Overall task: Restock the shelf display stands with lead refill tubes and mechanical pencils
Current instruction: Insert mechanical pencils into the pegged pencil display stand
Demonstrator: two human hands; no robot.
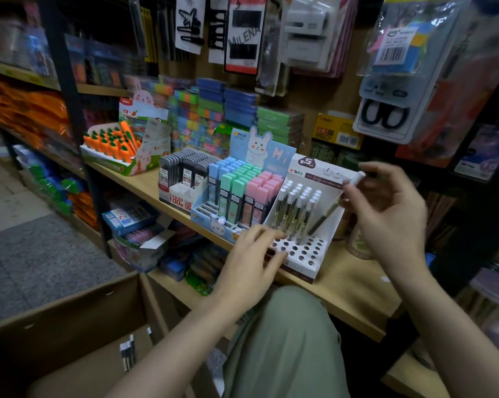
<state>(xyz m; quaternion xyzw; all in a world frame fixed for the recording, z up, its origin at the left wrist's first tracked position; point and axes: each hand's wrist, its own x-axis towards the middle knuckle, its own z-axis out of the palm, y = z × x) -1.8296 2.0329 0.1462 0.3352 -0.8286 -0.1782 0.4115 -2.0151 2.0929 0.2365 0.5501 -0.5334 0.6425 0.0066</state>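
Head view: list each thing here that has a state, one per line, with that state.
Pencil stand: back rows filled, front holes empty.
Pastel refill stand: mostly filled, front slots empty.
Grey refill box: back full, front compartments empty.
Right hand: holding one pencil, tilted over the stand.
Left hand: open, resting at the stand's front edge.
Cardboard box: open, pencils inside.

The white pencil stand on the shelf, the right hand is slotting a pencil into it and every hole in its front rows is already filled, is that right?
Not quite. In the head view the white pencil stand has its front rows of holes empty; only the back rows hold pencils. The right hand is indeed lowering a pencil into it.
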